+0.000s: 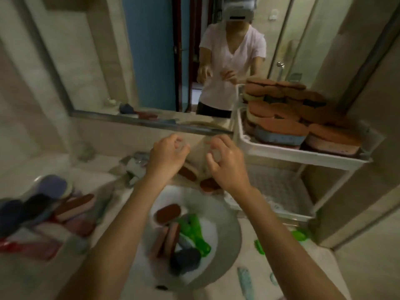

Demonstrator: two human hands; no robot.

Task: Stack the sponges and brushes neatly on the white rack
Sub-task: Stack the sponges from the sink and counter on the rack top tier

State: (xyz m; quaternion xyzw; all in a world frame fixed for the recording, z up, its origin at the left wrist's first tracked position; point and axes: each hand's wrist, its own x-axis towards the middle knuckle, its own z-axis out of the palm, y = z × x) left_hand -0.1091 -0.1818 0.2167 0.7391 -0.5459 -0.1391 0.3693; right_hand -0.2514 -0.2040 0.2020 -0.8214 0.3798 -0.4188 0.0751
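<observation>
The white rack (303,155) stands at the right. Its top tier carries stacked sponges (281,126) with brown scouring tops. The lower tier (279,187) looks bare. My left hand (167,156) and my right hand (227,163) hover side by side above the back of the sink, fingers curled and apart, nothing visibly held. The picture is blurred. In the sink (227,256) lie several brown sponges (167,213), a green brush (194,232) and a dark sponge (186,259). Two more brown sponges (208,185) lie under my hands.
A pile of sponges in blue, pink and red (43,213) covers the counter at the left. A mirror (151,61) on the wall reflects a person. Small green items (299,234) lie on the counter to the right of the sink. A wall closes off the right side.
</observation>
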